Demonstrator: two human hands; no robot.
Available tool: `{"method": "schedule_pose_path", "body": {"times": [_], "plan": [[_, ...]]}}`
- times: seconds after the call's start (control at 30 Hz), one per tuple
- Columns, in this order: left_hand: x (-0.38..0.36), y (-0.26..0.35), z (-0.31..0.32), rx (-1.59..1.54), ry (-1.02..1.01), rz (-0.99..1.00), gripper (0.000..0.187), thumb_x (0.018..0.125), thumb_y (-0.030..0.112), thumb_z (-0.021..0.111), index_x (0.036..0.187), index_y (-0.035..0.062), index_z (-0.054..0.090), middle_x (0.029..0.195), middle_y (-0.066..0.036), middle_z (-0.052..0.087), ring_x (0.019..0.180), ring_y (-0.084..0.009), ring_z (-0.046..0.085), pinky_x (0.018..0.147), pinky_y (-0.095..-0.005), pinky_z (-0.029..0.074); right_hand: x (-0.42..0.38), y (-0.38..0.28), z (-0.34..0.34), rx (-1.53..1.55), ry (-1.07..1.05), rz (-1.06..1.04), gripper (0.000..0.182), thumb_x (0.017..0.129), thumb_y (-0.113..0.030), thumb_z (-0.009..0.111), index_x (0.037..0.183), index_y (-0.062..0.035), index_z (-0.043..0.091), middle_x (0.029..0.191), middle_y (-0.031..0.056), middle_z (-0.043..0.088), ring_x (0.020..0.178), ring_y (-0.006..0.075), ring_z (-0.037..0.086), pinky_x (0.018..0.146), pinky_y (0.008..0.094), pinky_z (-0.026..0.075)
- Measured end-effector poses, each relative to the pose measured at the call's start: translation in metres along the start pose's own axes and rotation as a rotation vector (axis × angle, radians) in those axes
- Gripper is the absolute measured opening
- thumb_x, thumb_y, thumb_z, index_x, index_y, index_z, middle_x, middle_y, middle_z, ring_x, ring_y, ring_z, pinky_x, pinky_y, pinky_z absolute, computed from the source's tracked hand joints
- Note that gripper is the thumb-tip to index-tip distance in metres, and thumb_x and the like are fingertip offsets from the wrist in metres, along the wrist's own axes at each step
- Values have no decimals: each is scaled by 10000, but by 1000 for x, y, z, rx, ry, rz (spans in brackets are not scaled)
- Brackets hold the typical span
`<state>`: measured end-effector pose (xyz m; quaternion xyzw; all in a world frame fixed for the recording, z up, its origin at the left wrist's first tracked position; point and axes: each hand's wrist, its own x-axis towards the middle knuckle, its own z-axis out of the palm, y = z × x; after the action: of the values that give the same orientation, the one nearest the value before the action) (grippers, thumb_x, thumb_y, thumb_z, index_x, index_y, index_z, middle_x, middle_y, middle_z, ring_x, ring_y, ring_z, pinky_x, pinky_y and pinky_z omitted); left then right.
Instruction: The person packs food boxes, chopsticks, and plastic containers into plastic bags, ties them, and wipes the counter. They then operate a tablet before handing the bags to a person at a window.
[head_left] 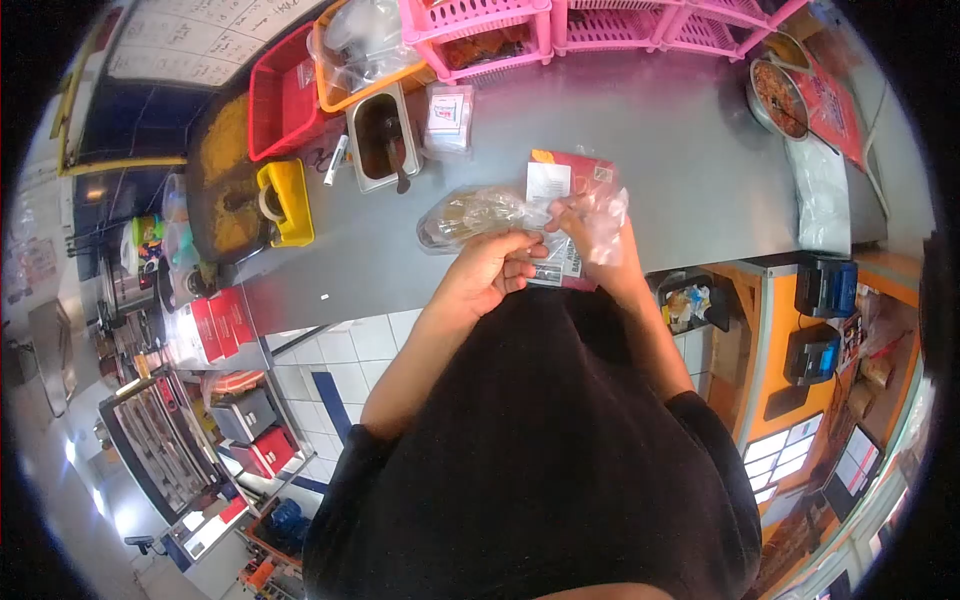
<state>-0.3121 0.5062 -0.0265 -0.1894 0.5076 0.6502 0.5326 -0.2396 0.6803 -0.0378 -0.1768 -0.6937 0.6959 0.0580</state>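
Observation:
My right hand [592, 232] is closed on a crumpled clear plastic bag [608, 225]. Close beside it, my left hand [490, 272] has curled fingers, with the thumb near the index finger; what they pinch, if anything, is too small to make out. Under and beyond the hands lies a red packet [598, 172] with a white paper slip [548, 182] on it. Its lower part is partly covered by my hands. To the left, a clear plastic-wrapped pack [465, 217] with brownish contents rests on the steel counter, close to my left fingers.
Along the back stand a steel pan [385, 140] with a ladle, a red basket [285, 95], an orange crate [325, 90] and pink racks [480, 60]. A yellow tape dispenser [290, 205] sits left; a bowl of food [778, 98] stands right. The steel counter's [380, 285] front edge borders my body.

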Motion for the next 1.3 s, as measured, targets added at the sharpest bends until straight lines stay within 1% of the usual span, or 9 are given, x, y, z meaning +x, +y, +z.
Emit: {"method": "schedule_pose_path", "body": {"times": [0.1,0.2,0.43,0.53,0.63,0.7,0.93,1.1,1.3], "plan": [[7,2,10,-39,45,5,158,915,156,617,1004,30,647,873,-65,695,612,-87,632,520,-219,511,-1,1,-8,-532,194,-163,186,838,-194,663,978,-73,680,908,92,705,871,223,657,822,363,484],[15,1,7,-61,2,42,148,909,148,604,985,31,652,837,-58,680,623,-99,640,519,-231,515,11,-30,-25,-1088,-9,-923,151,777,-190,584,869,-108,671,1033,2,691,967,176,628,911,422,455],[9,10,21,71,7,17,175,892,151,601,990,10,635,806,-41,636,627,-128,617,542,-265,524,20,-26,-36,-1346,-256,-918,78,771,-203,584,806,-135,597,756,-17,611,899,170,619,873,406,456],[7,1,26,148,12,28,189,898,146,590,1018,3,617,857,-59,640,668,-150,629,592,-292,542,16,-29,-35,-1225,-364,-547,126,717,-156,606,826,-95,624,826,28,601,884,195,609,800,415,482],[14,-7,26,96,-18,108,176,915,136,564,1027,6,602,898,-77,640,710,-176,645,639,-321,557,18,-38,-33,-1303,-227,-689,127,769,-210,584,841,-118,632,1014,43,643,1020,198,612,892,398,474],[13,-9,24,19,-26,165,163,926,132,550,1023,9,598,913,-84,639,720,-186,646,656,-333,560,23,-34,-35,-1236,-240,-1060,190,756,-209,591,897,-109,670,1181,44,618,1116,236,586,910,396,487],[11,-1,-1,65,-97,83,74,946,102,532,935,56,589,808,-27,623,621,-105,618,584,-257,540,39,-30,-37,-1124,-412,-1239,216,730,-191,603,913,-109,683,1168,43,648,1163,258,570,939,394,483],[3,8,1,60,-128,-24,155,918,169,640,1013,46,645,842,-42,670,746,-139,680,649,-284,566,39,-31,-40,-1115,-499,-1162,106,707,-151,622,793,-95,597,819,28,634,835,208,646,805,370,509],[13,4,5,34,-187,-7,190,916,169,627,1044,30,641,906,-64,669,795,-166,686,691,-309,579,25,-32,-40,-1257,-404,-992,144,728,-180,635,853,-117,606,723,29,621,709,187,646,711,357,510]]}}
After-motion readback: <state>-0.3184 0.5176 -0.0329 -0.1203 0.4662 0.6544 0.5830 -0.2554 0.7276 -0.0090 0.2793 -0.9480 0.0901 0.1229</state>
